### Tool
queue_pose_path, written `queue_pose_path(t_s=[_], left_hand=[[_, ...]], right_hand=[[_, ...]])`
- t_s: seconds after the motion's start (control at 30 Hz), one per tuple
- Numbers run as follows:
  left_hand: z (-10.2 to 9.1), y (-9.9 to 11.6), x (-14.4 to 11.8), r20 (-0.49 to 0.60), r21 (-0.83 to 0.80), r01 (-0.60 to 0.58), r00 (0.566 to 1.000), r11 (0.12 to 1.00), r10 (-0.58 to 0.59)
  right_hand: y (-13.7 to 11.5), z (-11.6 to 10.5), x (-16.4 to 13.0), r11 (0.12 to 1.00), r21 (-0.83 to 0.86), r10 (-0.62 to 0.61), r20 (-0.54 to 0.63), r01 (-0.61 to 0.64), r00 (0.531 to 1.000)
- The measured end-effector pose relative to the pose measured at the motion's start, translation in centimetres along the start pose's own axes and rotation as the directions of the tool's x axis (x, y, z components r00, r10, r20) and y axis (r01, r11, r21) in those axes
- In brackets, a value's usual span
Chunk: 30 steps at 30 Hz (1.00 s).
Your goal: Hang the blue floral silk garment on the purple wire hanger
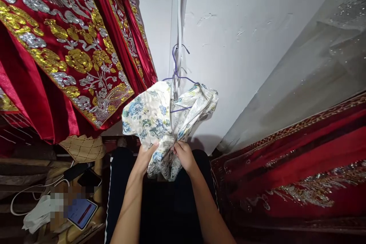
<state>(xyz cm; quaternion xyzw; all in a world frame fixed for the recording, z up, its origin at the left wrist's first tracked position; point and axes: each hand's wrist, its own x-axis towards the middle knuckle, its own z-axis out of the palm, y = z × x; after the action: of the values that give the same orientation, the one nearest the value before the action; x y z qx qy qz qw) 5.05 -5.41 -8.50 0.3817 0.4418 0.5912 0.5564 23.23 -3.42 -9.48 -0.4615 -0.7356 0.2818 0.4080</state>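
A white garment with blue and green flowers [154,116] hangs bunched on a thin purple wire hanger [176,72] against a white wall. My left hand [146,158] grips the lower left part of the cloth. My right hand [184,156] pinches the lower middle of the same cloth, close beside the left. Both forearms reach up from the bottom of the view over dark trousers.
Red satin robes with gold and silver embroidery [65,45] hang at upper left. More red embroidered cloth under clear plastic [300,160] fills the right. At lower left lie a phone [81,211], a white cable [31,190] and a woven fan [82,148].
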Motion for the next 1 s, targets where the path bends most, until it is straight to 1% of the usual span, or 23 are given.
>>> queue_pose_path(t_s=[0.03, 0.07, 0.1, 0.13, 0.17, 0.2, 0.23, 0.27, 0.3, 0.33, 0.37, 0.4, 0.43, 0.5, 0.57, 0.67, 0.7, 0.73, 0.8, 0.87, 0.93, 1.0], left_hand=[[-0.2, 0.0, 0.0, -0.069, 0.037, -0.028, 0.997, 0.999, 0.03], [-0.4, -0.2, 0.1, -0.158, 0.087, -0.073, 0.984, 0.994, 0.086], [-0.5, -0.4, 0.1, -0.265, 0.156, -0.135, 0.949, 0.978, 0.174], [-0.4, -0.8, -0.1, -0.363, 0.251, -0.2, 0.888, 0.947, 0.283], [-0.1, -1.3, -0.3, -0.433, 0.365, -0.253, 0.806, 0.896, 0.404], [0.2, -1.9, -0.7, -0.453, 0.481, -0.286, 0.729, 0.829, 0.514], [0.7, -2.5, -1.1, -0.416, 0.576, -0.303, 0.691, 0.759, 0.591], [1.2, -3.2, -1.5, -0.338, 0.636, -0.318, 0.705, 0.703, 0.624], [1.8, -3.8, -1.9, -0.234, 0.655, -0.341, 0.757, 0.674, 0.611], [2.3, -4.4, -2.1, -0.134, 0.637, -0.368, 0.813, 0.677, 0.567], [2.7, -4.9, -2.3, -0.05, 0.597, -0.386, 0.857, 0.703, 0.513], [3.1, -5.2, -2.4, 0.007, 0.553, -0.389, 0.887, 0.737, 0.462], [3.3, -5.4, -2.3, 0.039, 0.519, -0.385, 0.903, 0.763, 0.429], [3.5, -5.5, -2.1, 0.075, 0.485, -0.387, 0.912, 0.784, 0.404], [3.3, -5.3, -1.8, 0.13, 0.475, -0.414, 0.906, 0.776, 0.403], [3.0, -5.1, -1.5, 0.183, 0.483, -0.422, 0.905, 0.767, 0.383], [2.9, -5.2, -1.5, 0.188, 0.491, -0.414, 0.91, 0.766, 0.371], [2.9, -5.3, -1.4, 0.191, 0.499, -0.408, 0.912, 0.765, 0.362], [3.0, -5.5, -1.1, 0.201, 0.508, -0.413, 0.91, 0.756, 0.362], [3.2, -5.7, -0.5, 0.244, 0.516, -0.44, 0.898, 0.735, 0.367], [3.3, -5.4, 0.4, 0.289, 0.523, -0.464, 0.886, 0.715, 0.364], [3.6, -4.3, 1.5, 0.314, 0.533, -0.469, 0.882, 0.704, 0.351]], right_hand=[[-0.2, 0.0, -0.3, 0.998, 0.045, 0.049, -0.005, -0.049, 0.999], [-0.5, 0.1, -0.6, 0.988, 0.112, 0.113, -0.009, -0.111, 0.994], [-0.8, 0.1, -0.9, 0.967, 0.187, 0.177, -0.005, -0.173, 0.984], [-1.0, 0.2, -1.2, 0.94, 0.256, 0.232, 0.006, -0.226, 0.973], [-1.2, 0.3, -1.4, 0.91, 0.317, 0.277, 0.02, -0.269, 0.961], [-1.4, 0.5, -1.6, 0.882, 0.363, 0.309, 0.036, -0.3, 0.95], [-1.5, 0.6, -1.7, 0.865, 0.389, 0.323, 0.049, -0.316, 0.945], [-1.7, 0.8, -1.8, 0.861, 0.396, 0.321, 0.061, -0.318, 0.945], [-1.8, 1.0, -1.8, 0.854, 0.407, 0.32, 0.079, -0.324, 0.944], [-1.9, 1.1, -1.8, 0.849, 0.414, 0.315, 0.103, -0.329, 0.943], [-2.0, 1.2, -1.8, 0.844, 0.419, 0.308, 0.132, -0.335, 0.942], [-2.2, 1.1, -1.8, 0.839, 0.423, 0.302, 0.159, -0.342, 0.94], [-2.3, 1.0, -1.8, 0.834, 0.426, 0.299, 0.182, -0.349, 0.937], [-2.7, 0.3, -1.7, 0.826, 0.428, 0.302, 0.215, -0.367, 0.929], [-3.5, -1.1, -1.1, 0.811, 0.441, 0.319, 0.22, -0.385, 0.922], [-5.5, -4.3, 1.7, 0.771, 0.512, 0.344, 0.166, -0.379, 0.924], [-6.5, -5.6, 3.1, 0.766, 0.537, 0.347, 0.116, -0.353, 0.93], [-7.5, -6.8, 4.7, 0.768, 0.559, 0.333, 0.069, -0.313, 0.94], [-9.9, -9.1, 7.9, 0.791, 0.583, 0.24, -0.019, -0.184, 0.971], [-12.2, -10.8, 10.7, 0.816, 0.575, 0.144, -0.101, -0.06, 0.984], [-13.9, -11.7, 12.3, 0.831, 0.555, 0.074, -0.181, 0.04, 0.981], [-14.8, -11.7, 12.6, 0.841, 0.535, 0.042, -0.222, 0.085, 0.974]])
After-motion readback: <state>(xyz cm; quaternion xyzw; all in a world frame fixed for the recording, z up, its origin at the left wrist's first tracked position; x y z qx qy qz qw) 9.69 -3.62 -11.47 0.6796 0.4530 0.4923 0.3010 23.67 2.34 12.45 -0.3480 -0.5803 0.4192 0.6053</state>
